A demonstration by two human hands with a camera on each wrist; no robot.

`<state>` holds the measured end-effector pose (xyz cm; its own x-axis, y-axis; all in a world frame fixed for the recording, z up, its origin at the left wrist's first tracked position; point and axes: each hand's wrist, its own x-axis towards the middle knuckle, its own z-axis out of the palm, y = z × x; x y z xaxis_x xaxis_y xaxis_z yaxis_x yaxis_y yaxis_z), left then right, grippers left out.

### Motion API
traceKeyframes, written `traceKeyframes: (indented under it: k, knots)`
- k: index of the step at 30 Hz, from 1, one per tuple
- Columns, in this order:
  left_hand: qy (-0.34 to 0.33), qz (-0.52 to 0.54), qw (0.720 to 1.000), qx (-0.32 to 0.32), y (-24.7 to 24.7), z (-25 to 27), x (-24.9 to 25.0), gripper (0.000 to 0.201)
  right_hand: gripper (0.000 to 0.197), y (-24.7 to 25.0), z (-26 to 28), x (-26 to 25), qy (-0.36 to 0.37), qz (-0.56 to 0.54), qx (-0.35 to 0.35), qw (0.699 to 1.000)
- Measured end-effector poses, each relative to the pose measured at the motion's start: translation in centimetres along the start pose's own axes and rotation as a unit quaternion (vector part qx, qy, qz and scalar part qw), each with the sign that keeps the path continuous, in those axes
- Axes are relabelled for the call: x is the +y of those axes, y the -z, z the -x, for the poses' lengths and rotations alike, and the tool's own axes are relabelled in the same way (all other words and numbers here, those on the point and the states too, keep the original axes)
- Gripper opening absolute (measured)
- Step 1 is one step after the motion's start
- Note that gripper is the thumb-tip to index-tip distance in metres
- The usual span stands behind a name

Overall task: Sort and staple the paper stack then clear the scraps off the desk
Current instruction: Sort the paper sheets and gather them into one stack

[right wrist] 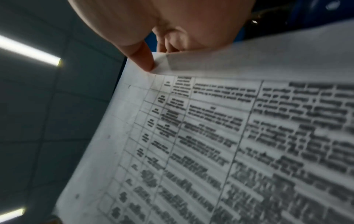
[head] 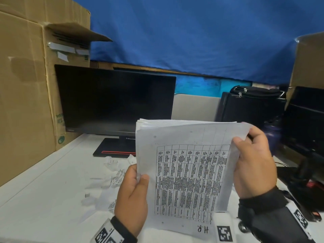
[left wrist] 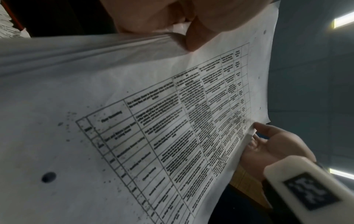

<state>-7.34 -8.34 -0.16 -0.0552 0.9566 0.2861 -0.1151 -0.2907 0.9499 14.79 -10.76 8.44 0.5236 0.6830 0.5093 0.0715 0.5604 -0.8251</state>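
Observation:
I hold a thick stack of white paper point(head: 185, 172) upright above the desk, its top sheet printed with a black table and marked "H.R." near the bottom. My left hand point(head: 133, 195) grips the stack's left edge, thumb on the front. My right hand point(head: 252, 163) pinches the right edge, where the top sheet curls back. The left wrist view shows the printed sheet point(left wrist: 153, 121) with my thumb pressed on its edge and my right hand point(left wrist: 272, 145) at the far side. In the right wrist view my thumb presses the folded corner of the sheet point(right wrist: 210, 136). Torn paper scraps point(head: 112, 174) lie on the desk left of the stack.
A dark monitor point(head: 115, 100) on a black stand with a red stripe stands behind the stack. Large cardboard boxes point(head: 26, 85) fill the left side, and another sits at the far right. Black bags and equipment point(head: 252, 104) crowd the right. The white desk point(head: 43, 199) stretches left.

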Motion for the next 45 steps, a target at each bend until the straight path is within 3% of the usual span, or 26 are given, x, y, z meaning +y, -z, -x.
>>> traceKeyframes:
  k: [3,7,13,16,20,23,26,32,36,40,42,43,45]
  knots:
    - [0.005,0.019,1.0,-0.017,0.0,0.2,0.3,0.028,0.027,-0.3,0.3,0.0,0.007,0.093,0.004,0.996]
    - [-0.012,0.003,0.999,-0.03,0.1,0.4,0.8,0.03,0.026,-0.8,0.5,-0.9,0.009,0.076,0.034,0.996]
    - [0.016,0.021,1.0,-0.01,0.0,0.2,-0.2,0.036,0.023,-0.8,0.6,-1.6,0.003,0.086,0.008,0.996]
    - [0.04,0.021,0.999,-0.018,-0.1,0.4,-0.2,0.046,0.039,-1.1,0.6,-1.7,0.011,0.079,0.002,0.997]
    - [0.042,0.019,0.999,-0.005,0.1,0.1,-0.5,0.045,0.083,-0.9,0.7,-1.7,0.099,0.162,-0.035,0.981]
    - [0.062,0.007,0.998,-0.001,0.0,0.2,-0.7,0.04,0.062,-0.6,0.6,-1.7,0.151,0.292,-0.039,0.944]
    - [0.094,0.002,0.996,-0.006,0.0,0.5,-1.4,0.036,0.039,-0.5,0.5,-1.6,0.145,0.272,-0.031,0.951]
    - [0.121,-0.043,0.992,-0.013,0.2,0.8,-3.8,0.037,0.055,-0.7,0.7,-1.0,0.082,0.188,-0.038,0.978]
    - [0.115,-0.09,0.989,-0.031,0.6,1.1,-4.7,0.026,0.035,-0.7,0.8,-0.6,0.02,0.159,-0.044,0.986]
    - [0.06,-0.177,0.98,-0.064,1.0,0.6,-3.0,0.028,0.029,0.1,0.1,-1.7,0.035,0.164,-0.003,0.986]
    - [0.017,-0.204,0.977,-0.061,1.2,-0.2,-0.5,0.026,0.038,1.0,-0.5,-2.4,0.057,0.202,0.047,0.977]
    - [-0.005,-0.224,0.973,-0.06,1.3,-0.8,1.2,0.023,0.051,1.4,-0.6,-2.8,0.078,0.25,0.086,0.961]
    - [-0.055,-0.311,0.947,-0.063,1.4,-2.2,4.5,0.017,0.086,1.7,-0.2,-3.7,0.133,0.393,0.147,0.898]
